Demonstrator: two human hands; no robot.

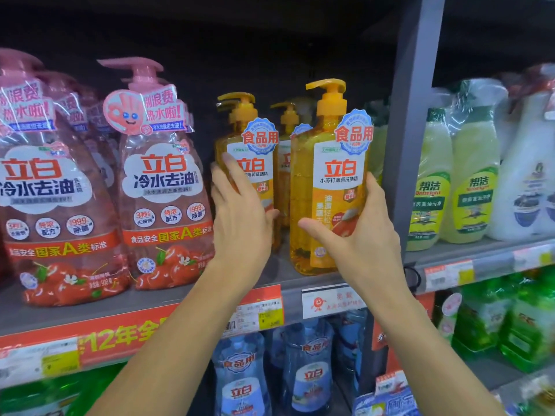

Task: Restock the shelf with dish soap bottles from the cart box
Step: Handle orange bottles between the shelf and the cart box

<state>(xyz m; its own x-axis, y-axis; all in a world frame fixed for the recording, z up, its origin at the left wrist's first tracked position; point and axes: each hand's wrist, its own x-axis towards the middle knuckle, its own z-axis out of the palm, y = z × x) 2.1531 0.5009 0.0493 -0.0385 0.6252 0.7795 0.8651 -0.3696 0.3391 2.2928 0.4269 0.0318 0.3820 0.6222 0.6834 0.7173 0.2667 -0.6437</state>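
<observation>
We observe the right hand point(357, 235) with its grip closed around the front yellow dish soap bottle point(327, 187), which stands upright on the shelf point(180, 298) near its front edge; the left hand point(240, 217), fingers straight, rests flat against the rear yellow bottle point(249, 163) beside the pink bottles point(162, 181)

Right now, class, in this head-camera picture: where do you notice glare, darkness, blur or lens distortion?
Head view: glare streaks the plastic wrap on the pink bottles; the shelf recess above the orange bottle is dark; the grey upright leans, wide-angle distortion; the left hand and far-right spray bottles look soft.
</observation>
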